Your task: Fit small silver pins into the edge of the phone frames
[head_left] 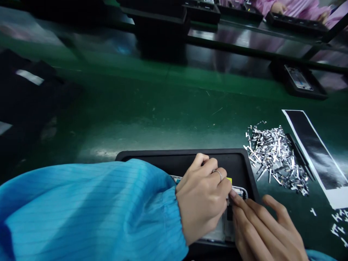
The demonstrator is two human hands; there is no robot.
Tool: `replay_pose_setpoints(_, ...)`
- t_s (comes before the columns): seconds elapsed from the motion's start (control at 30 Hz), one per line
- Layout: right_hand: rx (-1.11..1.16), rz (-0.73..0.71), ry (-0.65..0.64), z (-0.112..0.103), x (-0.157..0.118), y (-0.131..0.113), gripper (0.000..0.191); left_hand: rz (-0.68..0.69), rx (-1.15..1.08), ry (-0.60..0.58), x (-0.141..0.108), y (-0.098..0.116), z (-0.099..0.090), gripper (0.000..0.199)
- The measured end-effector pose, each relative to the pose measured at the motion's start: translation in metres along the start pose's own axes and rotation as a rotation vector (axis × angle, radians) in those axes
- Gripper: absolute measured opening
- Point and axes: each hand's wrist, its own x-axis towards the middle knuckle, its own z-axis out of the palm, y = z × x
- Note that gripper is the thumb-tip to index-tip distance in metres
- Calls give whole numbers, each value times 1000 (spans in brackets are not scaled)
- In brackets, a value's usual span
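Note:
In the black tray (181, 154) at the bottom centre lies an opened phone body (214, 233) with a silvery frame, largely covered by my hands. My left hand (203, 199), with a ring on one finger, is closed above it. Its fingertips point down at the phone; what they pinch is hidden. A bit of yellow (230, 180) shows beside its knuckles. From the lower right my right hand (266, 228) rests over the phone's right side, fingers stretched out. One of its fingertips touches the phone near the left hand's fingers.
Right of the tray is a pile of small silvery strips (277, 156), beside a long black sheet with a white border (315, 148). White scraps (338, 228) lie lower right. Another tray with a phone part (301, 79) stands farther back. A person in pink (299, 9) works behind.

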Motion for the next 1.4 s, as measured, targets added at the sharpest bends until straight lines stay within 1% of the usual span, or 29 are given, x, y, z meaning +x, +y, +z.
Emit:
replay_pose_setpoints(0.13, 80, 130, 18, -2, 4, 0, 23, 46, 2, -6, 0, 0, -1, 21)
replay_pose_setpoints(0.23, 152, 195, 8, -2, 8, 1, 24, 42, 17, -23, 0, 0, -2, 20)
replay_pose_setpoints(0.33, 196, 230, 15, -1, 8, 0, 24, 41, 39, -45, 0, 0, -2, 20)
replay_pose_setpoints(0.4, 191, 225, 15, -2, 7, -1, 24, 40, 39, -40, 0, 0, -1, 19)
replay_pose_setpoints(0.5, 126, 163, 30, -2, 4, -2, 24, 39, 42, -29, 0, 0, -2, 19)
replay_pose_setpoints(0.6, 95, 115, 31, -1, 3, -1, 24, 49, 82, -65, 1, 1, -3, 17)
replay_pose_setpoints(0.67, 121, 120, 14, 0, 3, 0, 24, 63, 132, -100, 2, 3, -3, 16)
replay_pose_setpoints(0.73, 155, 147, 11, 0, 5, 1, 25, 82, 185, -70, 4, 4, -2, 21)
replay_pose_setpoints(0.83, 216, 206, -10, -3, 6, 2, 24, 129, 225, 63, 7, 3, 1, 32)
replay_pose_setpoints(0.87, 235, 212, -22, -4, 6, 2, 24, 148, 229, 91, 7, 3, 1, 34)
replay_pose_setpoints(1.03, 267, 188, -13, -6, 7, 4, 22, 270, 258, 25, 3, 0, -6, 30)
replay_pose_setpoints(1.13, 274, 208, -28, -7, 7, 4, 22, 305, 207, 75, -1, -2, -6, 32)
replay_pose_setpoints(1.2, 270, 225, -28, -7, 6, 4, 22, 269, 147, 100, -1, -4, -3, 31)
replay_pose_setpoints(1.23, 266, 222, -24, -7, 5, 5, 22, 232, 110, 96, 0, -5, -2, 30)
replay_pose_setpoints(1.27, 259, 210, -29, -6, 2, 6, 22, 186, 73, 77, 2, -6, 0, 28)
replay_pose_setpoints(1.33, 243, 154, -34, -2, -5, 9, 23, 101, 25, 2, 4, -6, 0, 22)
replay_pose_setpoints(1.4, 217, 70, 10, 8, -11, 14, 24, 40, 90, -58, 2, -5, -5, 16)
